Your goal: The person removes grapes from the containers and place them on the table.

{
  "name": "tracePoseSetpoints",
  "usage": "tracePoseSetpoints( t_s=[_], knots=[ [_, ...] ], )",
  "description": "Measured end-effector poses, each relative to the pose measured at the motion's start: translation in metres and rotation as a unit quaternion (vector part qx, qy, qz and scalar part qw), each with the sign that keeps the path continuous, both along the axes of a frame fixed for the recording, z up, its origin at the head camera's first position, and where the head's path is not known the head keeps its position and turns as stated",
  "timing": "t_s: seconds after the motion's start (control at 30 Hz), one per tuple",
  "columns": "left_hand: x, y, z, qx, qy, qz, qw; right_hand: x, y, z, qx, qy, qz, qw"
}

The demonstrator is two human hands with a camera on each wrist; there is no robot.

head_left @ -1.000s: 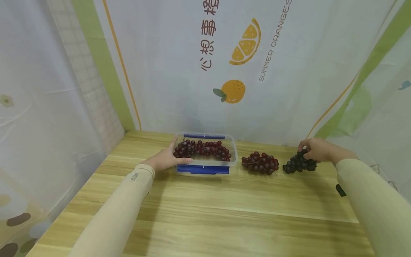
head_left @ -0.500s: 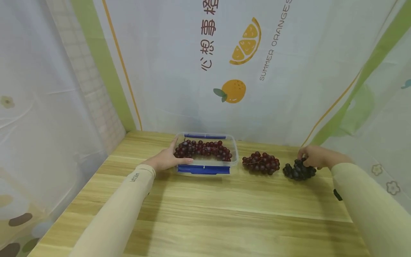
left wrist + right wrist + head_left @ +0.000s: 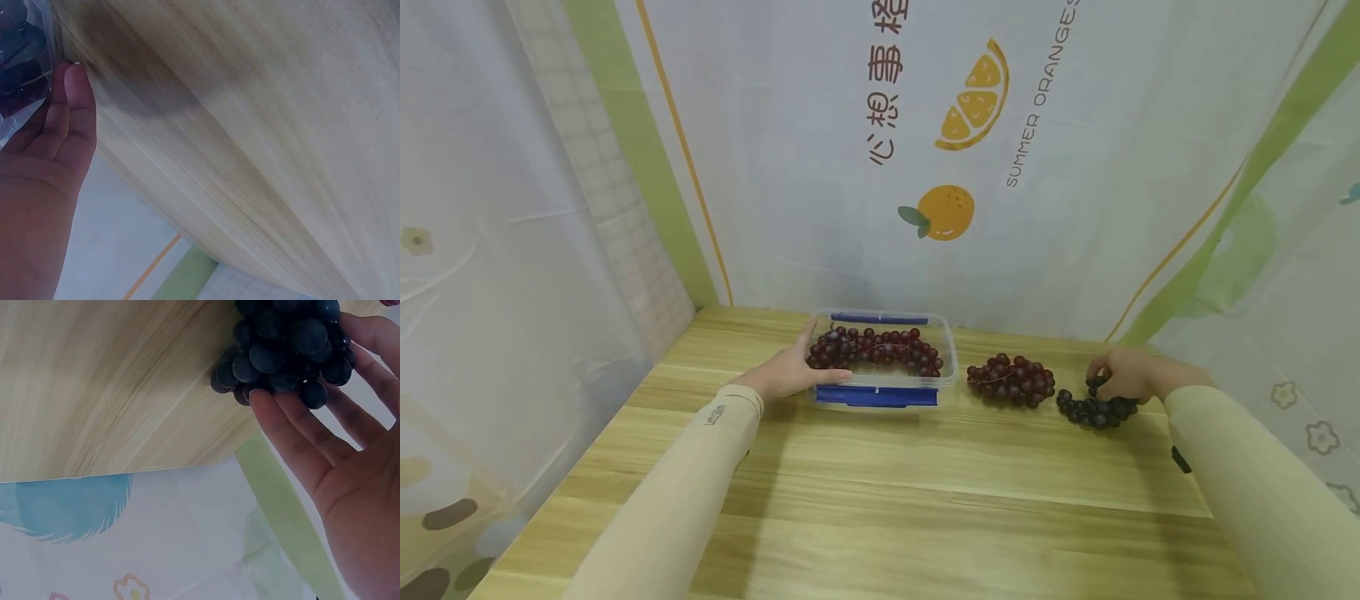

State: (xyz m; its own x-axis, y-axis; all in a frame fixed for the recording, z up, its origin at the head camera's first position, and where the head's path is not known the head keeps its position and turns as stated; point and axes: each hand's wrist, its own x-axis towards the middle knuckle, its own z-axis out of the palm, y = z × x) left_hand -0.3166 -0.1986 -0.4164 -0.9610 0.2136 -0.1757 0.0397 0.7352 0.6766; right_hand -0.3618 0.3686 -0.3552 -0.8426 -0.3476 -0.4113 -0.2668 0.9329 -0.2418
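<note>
As seen from above in the head view: right hand (image 3: 1122, 372), grip narrow and loosely curled around a bunch of dark grapes (image 3: 1093, 414), taken from the top, with the lower berries down on the table (image 3: 925, 500); probably held so as not to crush soft fruit. Left hand (image 3: 786, 371), grip wide, set against the left end of a clear box (image 3: 895, 382), thumb along the front rim; likely placed there to keep light plastic from sliding. Inside the box: boxed red grapes (image 3: 880, 348), stretched lengthwise, presumably to suit the long shape. Against the front wall: a blue clip (image 3: 876, 397), turned down, apparently out of the way of the rim. Lid, if any: cannot tell. Between box and dark grapes: loose red grapes (image 3: 1011, 382), just beside both, untouched by either hand; seemingly set in line with the rest for easy reach. Farther out: pale sleeves (image 3: 662, 492) on both arms. Behind the table: a white cloth (image 3: 820, 192), printed with oranges and lettering, perhaps hung as a plain screen for the work.
</note>
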Motion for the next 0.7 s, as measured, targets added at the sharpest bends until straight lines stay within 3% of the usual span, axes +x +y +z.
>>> tracePoseSetpoints(
  t_s=[0.27,0.5,0.7],
  knots=[
    [-0.002,-0.001,-0.002,-0.004,-0.001,0.002,1.0000,0.006,-0.001,0.003,0.041,0.066,0.042,0.9961],
    [-0.002,-0.001,-0.003,-0.005,-0.002,0.002,1.0000,0.015,-0.006,-0.011,0.041,-0.010,-0.012,0.9990],
    [-0.003,0.000,-0.002,-0.002,-0.006,0.005,1.0000,0.018,-0.012,-0.018,0.073,0.009,-0.024,0.9970]
  ],
)
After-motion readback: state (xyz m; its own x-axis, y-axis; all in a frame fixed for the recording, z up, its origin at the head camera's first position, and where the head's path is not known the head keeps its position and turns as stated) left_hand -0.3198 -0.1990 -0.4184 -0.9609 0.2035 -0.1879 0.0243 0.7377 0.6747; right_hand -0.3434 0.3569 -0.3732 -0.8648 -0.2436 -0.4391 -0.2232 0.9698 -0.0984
